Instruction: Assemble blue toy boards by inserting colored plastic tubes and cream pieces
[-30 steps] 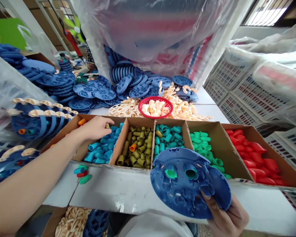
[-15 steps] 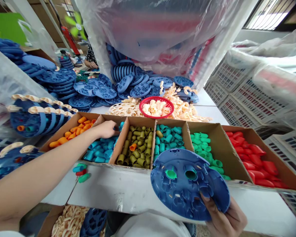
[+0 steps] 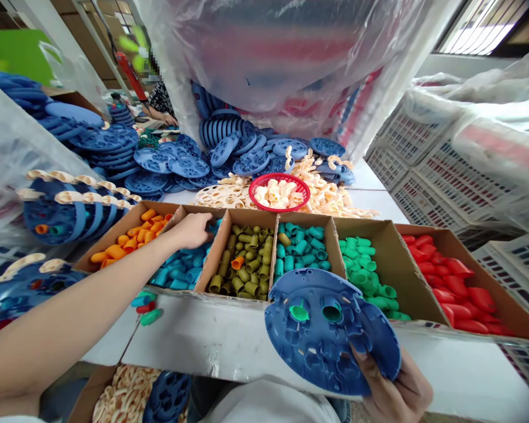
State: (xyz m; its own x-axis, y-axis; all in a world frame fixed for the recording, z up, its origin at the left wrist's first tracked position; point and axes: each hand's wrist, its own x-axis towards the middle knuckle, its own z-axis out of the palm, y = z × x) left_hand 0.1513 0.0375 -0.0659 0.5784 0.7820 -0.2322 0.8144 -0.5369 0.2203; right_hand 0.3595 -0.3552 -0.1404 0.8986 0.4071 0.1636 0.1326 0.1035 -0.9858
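My right hand [image 3: 390, 382] grips the lower right edge of a dark blue round plastic plate [image 3: 330, 346], its thumb on the near face. A green cap and a teal cap sit in two of the plate's holes. My left hand [image 3: 194, 230] reaches into the box compartment of blue caps [image 3: 180, 267], fingers bent down; their tips and anything between them are hidden. To its left lie orange caps [image 3: 136, 236], to its right olive caps [image 3: 247, 264] with one orange cap among them. Further right are teal caps [image 3: 302, 249], green caps [image 3: 361, 258] and red caps [image 3: 458, 282].
Behind the boxes stand a red basket [image 3: 278, 192] of cream pieces and piles of blue plates [image 3: 189, 165]. Several loose caps [image 3: 149, 316] lie on the white table [image 3: 194, 335]. Crates [image 3: 445, 170] are stacked at right. A person's arm [image 3: 158, 114] shows at the back left.
The plate and my right hand have shifted slightly left. My left hand has moved a little to the right within the blue cap compartment.
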